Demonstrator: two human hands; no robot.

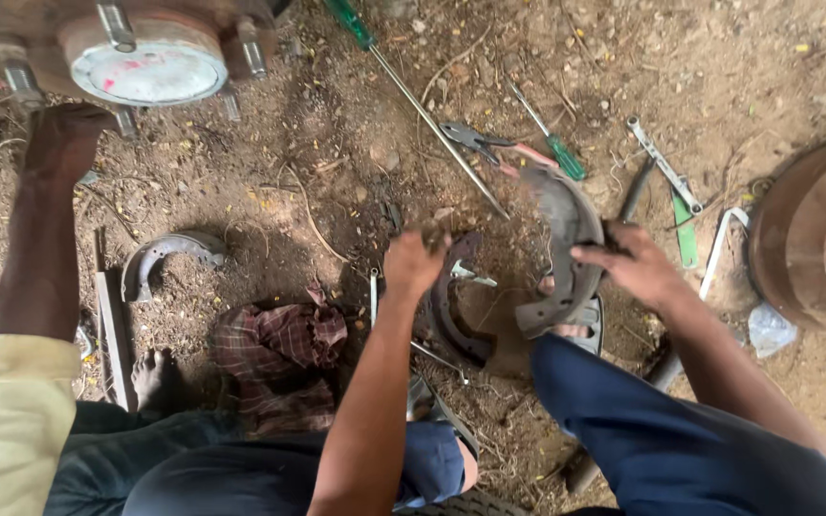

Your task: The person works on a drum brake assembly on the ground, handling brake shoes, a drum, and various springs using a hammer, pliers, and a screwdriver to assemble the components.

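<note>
Fingers of the right hand (635, 266) clasp the curved brake shoe (566, 239) by its outer edge. The left hand (415, 263) is clenched around a second dark brake shoe (446, 315), which curves down below its knuckles.

— Where do the brake shoes lie?

— One brake shoe (566, 253) is in the right hand (635, 266), near the middle of the ground (336, 143). A second shoe (453, 311) sits just left of it, under the left hand (415, 263). A third shoe (166, 256) lies well to the left.

— And the tools?

— Behind the hands: a long screwdriver (413, 100), pliers (478, 139) just right of it, then a short screwdriver (549, 134) and a wrench (663, 164). The brake drum (815, 239) stands at the right edge, the wheel hub (150, 57) at the far left corner, another person's hand (64, 139) below it. A cloth (279, 344) lies between the shoes.
</note>
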